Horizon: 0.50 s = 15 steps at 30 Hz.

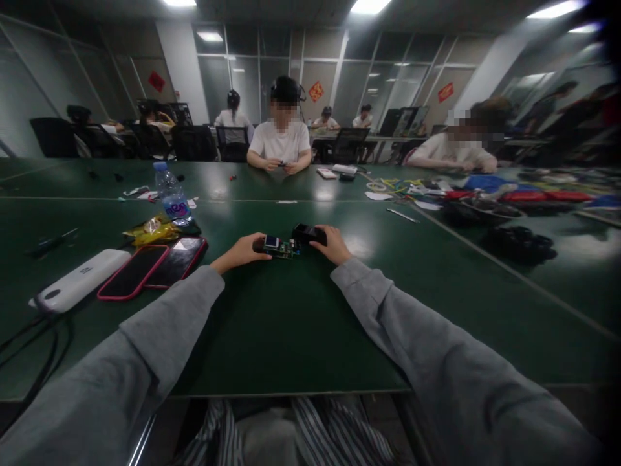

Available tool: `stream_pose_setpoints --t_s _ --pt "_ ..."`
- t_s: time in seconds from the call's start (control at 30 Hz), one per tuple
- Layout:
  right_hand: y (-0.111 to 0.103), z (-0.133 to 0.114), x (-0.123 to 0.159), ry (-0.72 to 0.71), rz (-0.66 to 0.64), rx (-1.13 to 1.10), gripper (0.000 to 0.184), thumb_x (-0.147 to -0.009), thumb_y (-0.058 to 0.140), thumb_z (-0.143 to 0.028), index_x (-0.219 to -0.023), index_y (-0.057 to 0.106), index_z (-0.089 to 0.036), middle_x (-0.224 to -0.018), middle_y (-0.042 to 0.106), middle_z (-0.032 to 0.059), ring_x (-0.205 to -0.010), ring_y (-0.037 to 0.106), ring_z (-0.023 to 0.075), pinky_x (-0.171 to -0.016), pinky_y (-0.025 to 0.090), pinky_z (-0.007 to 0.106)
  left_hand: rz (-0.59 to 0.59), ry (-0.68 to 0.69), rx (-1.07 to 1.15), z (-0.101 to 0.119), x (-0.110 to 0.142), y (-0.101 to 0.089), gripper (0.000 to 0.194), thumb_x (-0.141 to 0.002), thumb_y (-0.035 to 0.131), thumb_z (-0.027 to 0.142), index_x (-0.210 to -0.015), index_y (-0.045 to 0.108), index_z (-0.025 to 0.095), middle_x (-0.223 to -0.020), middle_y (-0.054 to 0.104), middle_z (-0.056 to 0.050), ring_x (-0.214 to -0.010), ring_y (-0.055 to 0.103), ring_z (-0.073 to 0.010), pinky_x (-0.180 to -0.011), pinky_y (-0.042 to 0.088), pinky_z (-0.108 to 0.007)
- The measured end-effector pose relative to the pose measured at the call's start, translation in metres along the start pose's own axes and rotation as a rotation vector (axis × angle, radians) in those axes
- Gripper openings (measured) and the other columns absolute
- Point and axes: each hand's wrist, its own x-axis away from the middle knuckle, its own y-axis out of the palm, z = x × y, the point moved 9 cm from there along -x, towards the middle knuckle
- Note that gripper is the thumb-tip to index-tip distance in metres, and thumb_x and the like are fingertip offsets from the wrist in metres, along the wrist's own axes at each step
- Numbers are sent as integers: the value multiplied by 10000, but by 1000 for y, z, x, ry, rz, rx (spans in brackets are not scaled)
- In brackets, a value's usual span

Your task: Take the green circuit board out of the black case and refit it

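Over the middle of the green table, my left hand [246,252] grips a circuit board [286,248] by its left end. A small screen [272,241] sits on that board, beside green parts at its right end. My right hand [334,244] is closed on the right end of a black plastic casing [306,233], which is tilted. The casing's left end is close to the board's right end; whether they touch I cannot tell.
To the left are two red-edged phones [133,273], a white power bank [82,281] with cables, a yellow packet [151,230] and a water bottle [171,194]. A pen [402,215] and a black bundle [521,246] lie to the right. A person [280,139] sits opposite.
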Motion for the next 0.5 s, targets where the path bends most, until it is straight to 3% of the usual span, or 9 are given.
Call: stream_pose_setpoints --t_s 0.17,0.33,0.5 --pt "-1 9 -16 -23 3 -41 473 -778 679 -379 -1189 557 -180 -1110 605 137 -1046 540 322 -913 442 494 -43 -32 -96 -16 -23 -13 504 -708 750 385 -1147 581 205 -1117 650 -56 -1030 613 -238 -904 458 -406" --pt "-11 14 -29 49 163 -214 431 -815 644 -392 -1183 551 -188 -1133 606 119 -1054 550 292 -924 451 485 -73 -40 -101 -26 -48 -20 529 -706 752 394 -1167 576 203 -1123 651 -63 -1033 612 -239 -905 456 -406" --pt "-24 -26 -37 -19 256 -344 467 -866 605 -381 -1276 478 -197 -1168 566 111 -1083 535 260 -948 453 456 -79 -35 -44 -29 -68 -18 533 -704 757 403 -1167 580 207 -1156 651 -80 -1054 619 -248 -920 462 -437"
